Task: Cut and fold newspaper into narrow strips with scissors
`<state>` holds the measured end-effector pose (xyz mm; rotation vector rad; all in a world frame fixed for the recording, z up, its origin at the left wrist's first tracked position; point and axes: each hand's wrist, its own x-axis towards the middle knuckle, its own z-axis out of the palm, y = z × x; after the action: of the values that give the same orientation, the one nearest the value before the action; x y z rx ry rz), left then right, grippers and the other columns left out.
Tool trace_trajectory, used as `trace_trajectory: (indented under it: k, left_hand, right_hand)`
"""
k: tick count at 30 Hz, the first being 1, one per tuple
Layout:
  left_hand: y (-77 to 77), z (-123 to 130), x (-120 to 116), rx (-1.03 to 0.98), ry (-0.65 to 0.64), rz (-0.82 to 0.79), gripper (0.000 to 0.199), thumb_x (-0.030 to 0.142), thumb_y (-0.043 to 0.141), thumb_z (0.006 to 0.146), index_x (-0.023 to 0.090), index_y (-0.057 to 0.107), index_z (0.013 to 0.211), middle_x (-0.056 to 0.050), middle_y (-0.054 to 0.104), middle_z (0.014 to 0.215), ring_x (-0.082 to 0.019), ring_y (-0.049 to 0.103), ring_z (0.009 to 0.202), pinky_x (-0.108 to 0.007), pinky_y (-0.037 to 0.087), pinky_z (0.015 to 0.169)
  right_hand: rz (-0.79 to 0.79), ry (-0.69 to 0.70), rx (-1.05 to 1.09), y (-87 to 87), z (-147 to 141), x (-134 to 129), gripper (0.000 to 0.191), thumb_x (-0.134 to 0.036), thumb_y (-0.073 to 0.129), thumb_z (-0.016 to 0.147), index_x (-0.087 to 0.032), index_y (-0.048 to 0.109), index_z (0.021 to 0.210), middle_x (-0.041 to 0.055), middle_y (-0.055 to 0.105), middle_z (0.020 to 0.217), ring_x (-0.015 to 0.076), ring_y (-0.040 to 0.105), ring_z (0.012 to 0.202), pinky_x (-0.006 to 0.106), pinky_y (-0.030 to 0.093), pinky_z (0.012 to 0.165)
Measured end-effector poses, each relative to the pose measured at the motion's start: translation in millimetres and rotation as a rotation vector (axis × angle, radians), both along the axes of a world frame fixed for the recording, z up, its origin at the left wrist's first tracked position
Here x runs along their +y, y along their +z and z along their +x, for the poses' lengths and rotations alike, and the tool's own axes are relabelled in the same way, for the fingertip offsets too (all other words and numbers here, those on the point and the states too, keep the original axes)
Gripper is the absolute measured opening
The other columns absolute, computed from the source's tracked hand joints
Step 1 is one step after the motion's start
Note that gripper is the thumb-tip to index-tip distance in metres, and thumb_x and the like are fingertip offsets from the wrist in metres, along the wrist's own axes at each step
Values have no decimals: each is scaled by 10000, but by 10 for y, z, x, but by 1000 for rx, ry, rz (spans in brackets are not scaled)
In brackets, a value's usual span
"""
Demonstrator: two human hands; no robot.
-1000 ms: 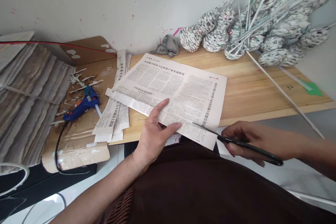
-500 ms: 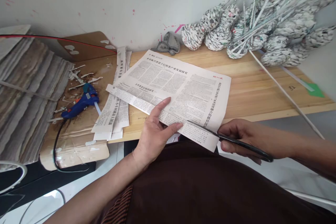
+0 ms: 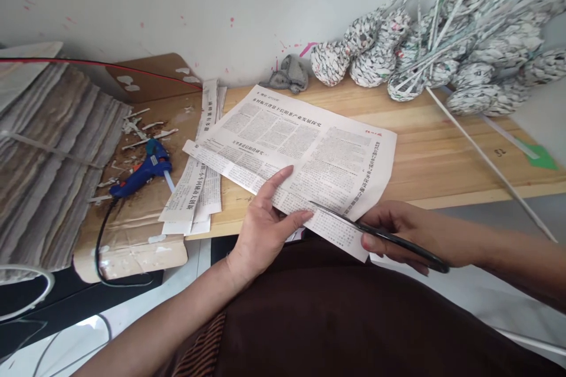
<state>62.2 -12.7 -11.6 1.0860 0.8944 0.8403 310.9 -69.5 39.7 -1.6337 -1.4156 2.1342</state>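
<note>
A printed newspaper sheet (image 3: pixel 305 147) lies over the front edge of the wooden table. My left hand (image 3: pixel 267 227) grips its near edge, thumb and forefinger on top and the other fingers hidden beneath. Black scissors (image 3: pixel 398 240) are in my right hand (image 3: pixel 398 232), their blades at the sheet's lower right. Along the near edge, a strip (image 3: pixel 338 235) is partly cut from the sheet and hangs slightly away from it at the right. Cut newspaper strips (image 3: pixel 194 194) lie under the sheet's left corner.
A blue glue gun (image 3: pixel 144 171) rests on cardboard (image 3: pixel 141 230) beside a tall paper stack (image 3: pixel 48 159) at left. Woven paper shapes (image 3: pixel 375 62) with long sticks stand along the wall at right. A grey knitted item (image 3: pixel 289 74) sits behind the sheet.
The scissors and my right hand have moved slightly left along the sheet, and the cut has lengthened. The whole view has shifted a little.
</note>
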Motion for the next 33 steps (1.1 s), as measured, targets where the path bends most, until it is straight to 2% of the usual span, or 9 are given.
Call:
trace_trajectory:
  k: [5,11,18,23,28,33]
  left_hand:
    - [35,12,-7,9,-14,-26,759,238,856,733,295,535,1419,-60,674,1329,-272,622,1244,-432,532,1053]
    - [28,16,-19,-17,-34,-17,756,238,855,738,303,536,1421,-61,652,1374,-301,573,1321,-491,484,1112]
    - [-23,22,-12,-86,-24,-8,773,226,863,734,283,519,1424,-66,658,1363,-304,589,1294,-512,502,1087]
    - [-48,28,-14,-96,-30,18,766,219,861,742,281,520,1425,-72,624,1412,-322,541,1353,-560,443,1143]
    - [-42,29,-31,-85,-61,-1,766,240,868,741,290,525,1425,-74,637,1392,-336,576,1312,-600,441,1131]
    - [-34,28,-15,-90,-29,1,776,234,873,735,279,525,1428,-82,608,1436,-361,484,1408,-623,381,1171]
  right_hand:
    - [-24,-7,-13,-13,15,-18,499,-656,745,787,-174,617,814,-75,457,530,63,412,404,190,386,393]
    - [-18,-22,17,21,-84,79,521,-658,755,777,-180,549,748,-50,520,537,73,461,427,197,390,432]
    - [-12,-47,27,-30,-94,38,454,-579,754,824,-188,536,755,-95,424,506,50,388,393,168,378,391]
    - [0,-23,8,-25,-91,32,455,-600,733,832,-180,560,800,-76,469,544,59,432,405,174,380,402]
    - [34,-4,-33,-2,-174,109,472,-638,694,847,-180,579,851,-46,503,645,82,497,464,191,366,426]
    - [9,-32,-93,13,-223,122,492,-654,702,830,-185,557,858,-50,503,642,81,495,441,209,392,445]
